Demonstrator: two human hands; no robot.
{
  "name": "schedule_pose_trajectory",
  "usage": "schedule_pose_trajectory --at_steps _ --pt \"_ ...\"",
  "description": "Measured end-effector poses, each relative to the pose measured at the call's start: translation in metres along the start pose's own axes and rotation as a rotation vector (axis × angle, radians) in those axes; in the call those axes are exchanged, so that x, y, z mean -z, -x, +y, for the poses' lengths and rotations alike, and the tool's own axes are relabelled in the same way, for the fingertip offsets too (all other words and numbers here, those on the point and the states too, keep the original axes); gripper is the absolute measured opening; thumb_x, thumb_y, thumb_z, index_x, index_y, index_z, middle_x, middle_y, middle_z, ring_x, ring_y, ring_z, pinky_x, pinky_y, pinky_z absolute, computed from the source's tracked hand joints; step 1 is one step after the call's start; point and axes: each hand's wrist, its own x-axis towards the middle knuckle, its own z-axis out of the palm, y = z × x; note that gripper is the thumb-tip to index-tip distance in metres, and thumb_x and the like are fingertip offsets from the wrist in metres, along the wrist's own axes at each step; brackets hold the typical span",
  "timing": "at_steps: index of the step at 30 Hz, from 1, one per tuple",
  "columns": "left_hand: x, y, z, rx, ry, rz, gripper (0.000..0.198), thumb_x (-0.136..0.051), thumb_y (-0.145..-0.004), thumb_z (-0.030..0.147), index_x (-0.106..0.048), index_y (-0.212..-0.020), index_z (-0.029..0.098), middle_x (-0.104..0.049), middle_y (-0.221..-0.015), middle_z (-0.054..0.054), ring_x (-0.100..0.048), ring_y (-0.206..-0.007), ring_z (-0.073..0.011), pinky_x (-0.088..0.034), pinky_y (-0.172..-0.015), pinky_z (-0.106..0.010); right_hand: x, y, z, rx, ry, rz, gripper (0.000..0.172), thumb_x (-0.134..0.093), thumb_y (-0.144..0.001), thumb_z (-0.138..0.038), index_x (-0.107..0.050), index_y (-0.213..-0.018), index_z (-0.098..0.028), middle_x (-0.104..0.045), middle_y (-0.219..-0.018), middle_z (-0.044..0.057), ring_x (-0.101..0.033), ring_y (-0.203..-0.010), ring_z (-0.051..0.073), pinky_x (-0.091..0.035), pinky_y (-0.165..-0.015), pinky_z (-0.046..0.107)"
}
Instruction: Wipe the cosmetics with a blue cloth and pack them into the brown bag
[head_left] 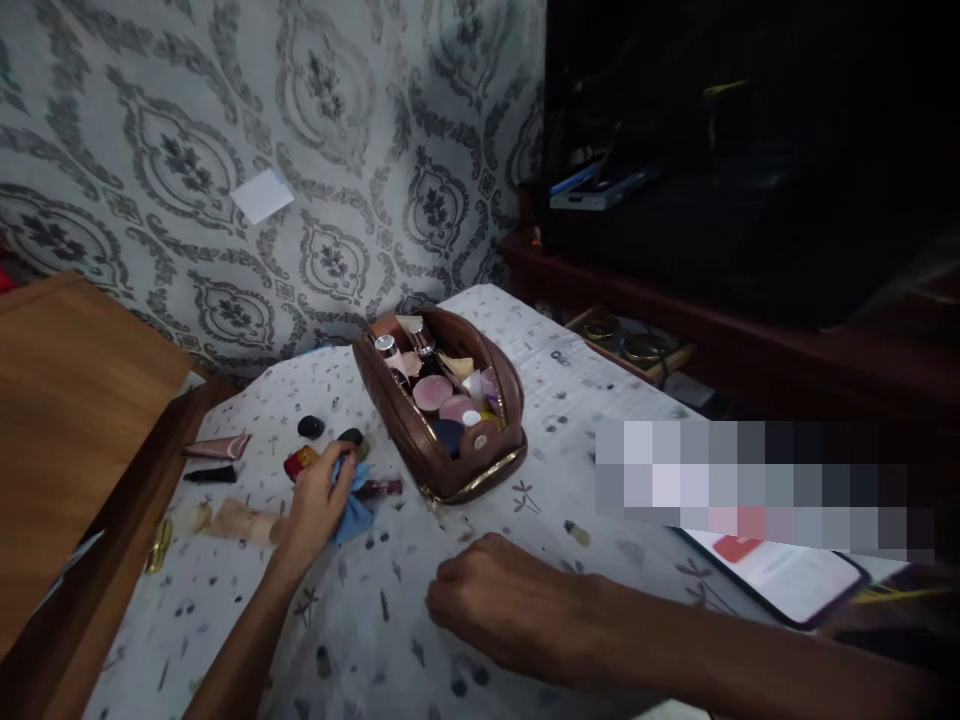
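Observation:
My left hand (319,505) is closed on a crumpled blue cloth (354,512) among the cosmetics on the left of the table. A dark round item (351,437) sits at its fingertips; whether they grip it is unclear. Right beside the cloth lies a dark red tube (382,487), and a red and gold item (300,461) is just behind the hand. My right hand (502,605) rests on the tablecloth as a fist, with nothing visible in it. Behind both hands stands an unzipped brown cosmetic bag (491,462), filled with bottles, compacts and tubes.
Left of my hand lie a black round item (310,427), a pink tube (217,446), a black tube (211,474), a beige tube (236,522) and a gold tube (158,546). A lit phone (806,580) is at right. Wooden furniture (82,380) borders the left side.

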Motion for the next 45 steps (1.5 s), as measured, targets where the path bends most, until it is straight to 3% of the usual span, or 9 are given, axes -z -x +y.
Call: schedule_pose_trajectory --at_steps 4,9,12,17,22,27,33,39,45 --pt "-0.019 0.023 -0.004 -0.065 -0.070 0.075 0.029 -0.041 -0.099 0.041 -0.061 -0.107 0.021 -0.067 -0.103 -0.008 -0.063 -0.099 -0.0249 -0.049 -0.087 -0.038 -0.015 -0.028 -0.004 -0.140 -0.114 0.077 0.022 -0.049 -0.095 -0.015 -0.068 -0.083 -0.016 -0.075 -0.085 0.006 -0.067 -0.074 0.017 -0.038 -0.061 0.026" --pt "-0.033 0.040 -0.014 -0.177 -0.083 0.013 0.030 -0.047 -0.098 0.037 -0.059 -0.120 0.021 -0.063 -0.108 -0.009 -0.059 -0.103 -0.0254 -0.050 -0.091 -0.040 -0.037 -0.068 0.006 -0.381 -0.307 0.365 0.018 -0.051 -0.095 -0.015 -0.070 -0.097 -0.016 -0.074 -0.094 0.007 -0.069 -0.086 0.018 -0.049 -0.078 0.027" --pt "-0.039 0.045 -0.020 -0.149 -0.037 0.001 0.032 -0.048 -0.097 0.038 -0.058 -0.122 0.020 -0.063 -0.113 -0.010 -0.057 -0.108 -0.0264 -0.047 -0.097 -0.043 -0.053 -0.077 0.015 -0.395 -0.301 0.524 0.028 -0.048 -0.094 -0.012 -0.065 -0.117 -0.015 -0.069 -0.115 0.011 -0.066 -0.104 0.020 -0.052 -0.092 0.033" --pt "-0.041 0.045 -0.023 -0.036 0.043 0.018 0.032 -0.048 -0.097 0.038 -0.060 -0.120 0.019 -0.064 -0.112 -0.011 -0.056 -0.109 -0.0263 -0.045 -0.099 -0.044 -0.077 -0.076 0.024 -0.324 -0.171 0.560 0.048 -0.040 -0.092 -0.006 -0.049 -0.139 -0.009 -0.053 -0.141 0.022 -0.058 -0.126 0.027 -0.053 -0.102 0.043" --pt "-0.038 0.044 -0.023 0.003 0.120 -0.034 0.028 -0.048 -0.097 0.041 -0.064 -0.107 0.020 -0.066 -0.100 -0.008 -0.059 -0.098 -0.0243 -0.047 -0.091 -0.039 -0.079 -0.075 0.026 -0.315 -0.073 0.502 0.050 -0.041 -0.089 -0.002 -0.051 -0.138 -0.010 -0.052 -0.143 0.022 -0.059 -0.125 0.027 -0.055 -0.098 0.043" --pt "-0.035 0.044 -0.020 0.089 0.203 0.009 0.029 -0.045 -0.097 0.043 -0.063 -0.097 0.020 -0.069 -0.092 -0.005 -0.062 -0.085 -0.0201 -0.048 -0.083 -0.032 -0.071 -0.073 0.017 -0.139 -0.002 0.344 0.035 -0.044 -0.091 -0.002 -0.062 -0.119 -0.011 -0.067 -0.115 0.016 -0.069 -0.101 0.023 -0.059 -0.084 0.037" --pt "-0.031 0.051 -0.016 0.102 0.290 0.048 0.034 -0.043 -0.096 0.043 -0.062 -0.084 0.019 -0.065 -0.070 -0.001 -0.059 -0.066 -0.0161 -0.047 -0.066 -0.026 -0.072 -0.068 0.009 -0.340 -0.088 0.441 0.045 -0.049 -0.096 -0.017 -0.045 -0.141 -0.012 -0.063 -0.123 0.017 -0.070 -0.094 0.023 -0.059 -0.074 0.037" --pt "-0.031 0.057 -0.009 0.021 0.314 0.079 0.029 -0.049 -0.093 0.038 -0.067 -0.081 0.019 -0.068 -0.067 0.000 -0.063 -0.059 -0.0157 -0.049 -0.059 -0.024 -0.076 -0.063 0.016 -0.320 -0.010 0.501 0.015 -0.053 -0.098 -0.027 -0.063 -0.103 -0.018 -0.068 -0.098 0.007 -0.068 -0.074 0.017 -0.052 -0.059 0.026" --pt "-0.038 0.064 -0.013 0.148 0.327 0.181 0.031 -0.049 -0.092 0.043 -0.071 -0.083 0.023 -0.074 -0.074 -0.001 -0.069 -0.065 -0.0200 -0.055 -0.059 -0.027 -0.097 -0.062 0.022 -0.310 0.085 0.573 0.020 -0.063 -0.089 -0.026 -0.057 -0.107 -0.019 -0.069 -0.108 0.009 -0.067 -0.067 0.018 -0.049 -0.050 0.026"
